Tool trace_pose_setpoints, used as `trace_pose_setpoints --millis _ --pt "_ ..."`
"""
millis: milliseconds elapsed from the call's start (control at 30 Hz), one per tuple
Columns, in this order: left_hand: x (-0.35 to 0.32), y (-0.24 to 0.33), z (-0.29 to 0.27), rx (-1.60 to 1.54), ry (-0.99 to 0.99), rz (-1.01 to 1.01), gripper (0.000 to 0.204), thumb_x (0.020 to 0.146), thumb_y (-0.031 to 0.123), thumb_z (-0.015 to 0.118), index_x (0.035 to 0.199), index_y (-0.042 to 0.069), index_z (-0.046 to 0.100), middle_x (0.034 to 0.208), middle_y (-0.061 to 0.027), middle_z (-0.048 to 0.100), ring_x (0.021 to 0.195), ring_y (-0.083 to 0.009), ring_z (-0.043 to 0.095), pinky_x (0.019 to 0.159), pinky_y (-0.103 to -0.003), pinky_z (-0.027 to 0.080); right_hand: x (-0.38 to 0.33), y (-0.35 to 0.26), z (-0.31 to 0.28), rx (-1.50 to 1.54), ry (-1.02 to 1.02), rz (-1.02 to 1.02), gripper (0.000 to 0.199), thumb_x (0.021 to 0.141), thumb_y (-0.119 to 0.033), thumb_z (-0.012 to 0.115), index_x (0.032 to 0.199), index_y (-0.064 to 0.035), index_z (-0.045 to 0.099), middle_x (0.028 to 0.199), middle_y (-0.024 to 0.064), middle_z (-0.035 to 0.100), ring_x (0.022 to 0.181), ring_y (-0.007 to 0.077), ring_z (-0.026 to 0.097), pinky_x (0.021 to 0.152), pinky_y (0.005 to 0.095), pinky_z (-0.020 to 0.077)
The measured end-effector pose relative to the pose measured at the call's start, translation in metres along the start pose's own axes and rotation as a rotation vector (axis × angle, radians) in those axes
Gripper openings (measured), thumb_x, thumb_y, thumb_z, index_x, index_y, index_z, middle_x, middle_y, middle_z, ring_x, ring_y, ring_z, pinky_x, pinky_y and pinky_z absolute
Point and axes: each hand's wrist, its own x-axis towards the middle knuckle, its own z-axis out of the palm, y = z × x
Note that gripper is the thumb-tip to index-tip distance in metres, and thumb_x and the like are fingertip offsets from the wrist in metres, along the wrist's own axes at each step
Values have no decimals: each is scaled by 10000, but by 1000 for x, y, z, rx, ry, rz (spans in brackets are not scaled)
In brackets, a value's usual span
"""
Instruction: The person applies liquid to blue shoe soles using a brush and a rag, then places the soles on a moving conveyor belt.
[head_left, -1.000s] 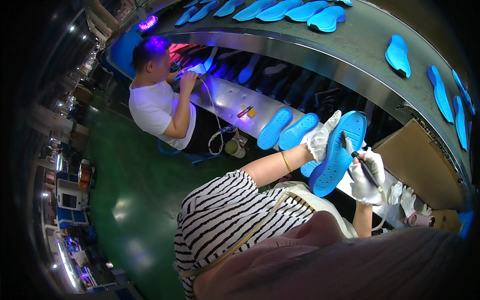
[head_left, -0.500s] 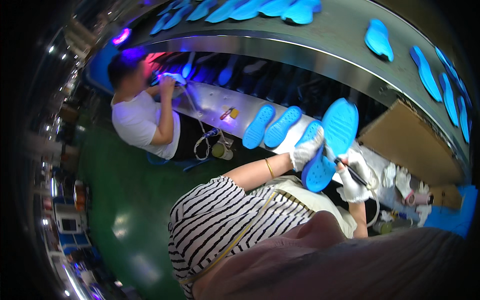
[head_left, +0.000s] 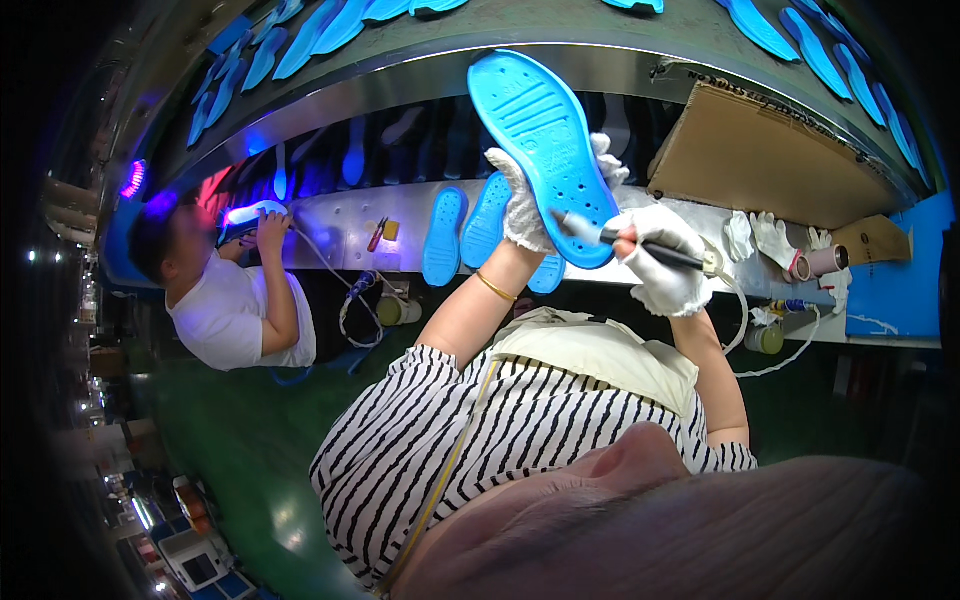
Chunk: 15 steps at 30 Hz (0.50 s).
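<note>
- Blue shoe sole [head_left: 545, 150], head view: raised off the bench with its tread side facing the wearer, so the surface can be worked; the gloved left hand [head_left: 528, 205] grips it from behind near the heel end, fingers wrapped round the edge.
- The gloved right hand [head_left: 662, 258] is clenched round a pen-like corded tool [head_left: 640, 245], whose tip touches the sole just beside the left fingers.
- Two more blue soles [head_left: 465, 232] lie on the metal bench [head_left: 330, 225] below the fingers.
- A co-worker [head_left: 235, 300] sits well apart, on the left.
</note>
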Motion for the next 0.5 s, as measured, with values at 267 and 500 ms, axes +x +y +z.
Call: trace_pose_setpoints --millis 267,500 --pt "10 16 4 105 -276 -25 1190 577 889 441 1359 -6 381 1295 -174 501 1135 -314 552 1078 -484 355 -7 -7 -9 300 -70 415 107 805 -24 697 869 -32 611 903 77 650 761 113 601 679 271 506" --pt "14 25 10 580 -187 -134 1080 601 797 548 1307 -15 453 1194 -182 578 1045 -252 615 815 -377 573 0 -18 -12 -154 -123 438 139 732 31 662 840 -14 588 926 65 615 788 134 598 722 263 507"
